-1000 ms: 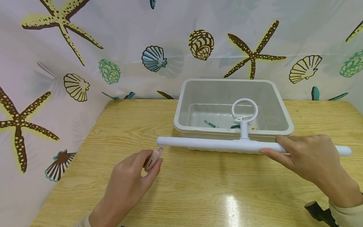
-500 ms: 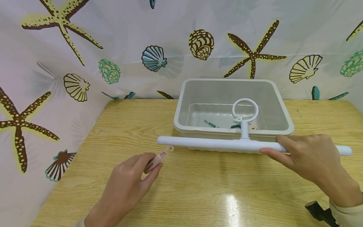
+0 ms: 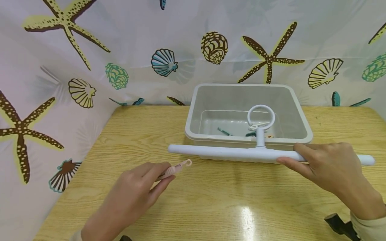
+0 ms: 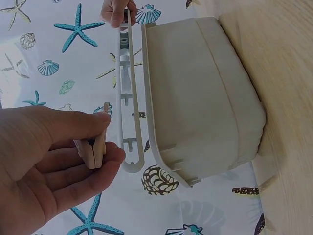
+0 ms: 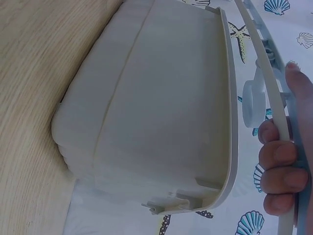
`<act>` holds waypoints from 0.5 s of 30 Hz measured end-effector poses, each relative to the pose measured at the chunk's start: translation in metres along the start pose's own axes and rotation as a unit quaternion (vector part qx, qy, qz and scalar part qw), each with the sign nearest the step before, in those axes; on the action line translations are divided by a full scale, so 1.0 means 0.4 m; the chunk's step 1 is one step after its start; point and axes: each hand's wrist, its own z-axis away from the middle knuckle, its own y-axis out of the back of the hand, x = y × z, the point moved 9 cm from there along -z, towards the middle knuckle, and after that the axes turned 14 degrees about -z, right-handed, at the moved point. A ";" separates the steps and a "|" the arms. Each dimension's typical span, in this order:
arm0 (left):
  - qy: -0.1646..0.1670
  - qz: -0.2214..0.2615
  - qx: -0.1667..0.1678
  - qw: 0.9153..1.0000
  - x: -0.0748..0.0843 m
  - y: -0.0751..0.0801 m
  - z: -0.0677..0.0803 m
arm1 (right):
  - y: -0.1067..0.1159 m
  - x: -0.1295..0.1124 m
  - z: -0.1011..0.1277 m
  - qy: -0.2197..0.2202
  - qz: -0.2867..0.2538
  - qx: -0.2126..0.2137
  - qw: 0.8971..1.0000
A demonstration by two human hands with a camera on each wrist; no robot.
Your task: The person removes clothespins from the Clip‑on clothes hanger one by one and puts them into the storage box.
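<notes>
Between thumb and fingers, my left hand (image 3: 129, 194) pinches a small pale pink clothespin (image 3: 173, 170). A little loop sticks out from its far end, pointing right. In the left wrist view, the two prongs of the clothespin (image 4: 94, 152) show below the thumb. My right hand (image 3: 334, 167) grips a long white hanger bar (image 3: 223, 152) near its right end, fingers curled round it. A white ring (image 3: 261, 106) rises on a short stem from the bar. The bar is held level in front of the bin, its left end above and right of my left hand.
A grey plastic bin (image 3: 223, 137) stands at the back of the wooden table (image 3: 144, 134). Inside lie a green clip (image 3: 223, 131) and several other small pieces, partly hidden by the ring and stem. A shell-patterned curtain (image 3: 187, 43) hangs behind and at the left.
My left hand has turned the clothespin from upright to pointing right, so its loop now shows. The right hand and the hanger bar have hardly moved.
</notes>
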 end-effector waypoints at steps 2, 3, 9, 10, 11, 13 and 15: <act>-0.003 -0.004 0.005 1.000 0.000 0.006 -0.008 | -0.002 0.001 0.002 0.001 0.003 -0.005 1.000; -0.003 -0.004 0.005 1.000 -0.001 0.008 -0.012 | -0.002 0.001 0.002 0.001 0.003 -0.006 1.000; -0.003 -0.003 -0.001 1.000 -0.008 0.012 -0.036 | -0.004 0.000 0.003 0.004 0.005 -0.007 1.000; -0.003 -0.003 -0.002 1.000 -0.009 0.012 -0.040 | -0.004 0.000 0.003 0.003 0.006 -0.008 1.000; -0.005 -0.004 0.000 1.000 -0.009 0.013 -0.044 | -0.004 0.000 0.003 0.003 0.006 -0.008 1.000; -0.008 -0.005 0.001 1.000 -0.010 0.014 -0.052 | -0.005 0.001 0.003 0.003 0.006 -0.008 1.000; -0.015 -0.007 0.005 1.000 -0.009 0.016 -0.060 | -0.005 0.001 0.003 0.002 0.006 -0.010 1.000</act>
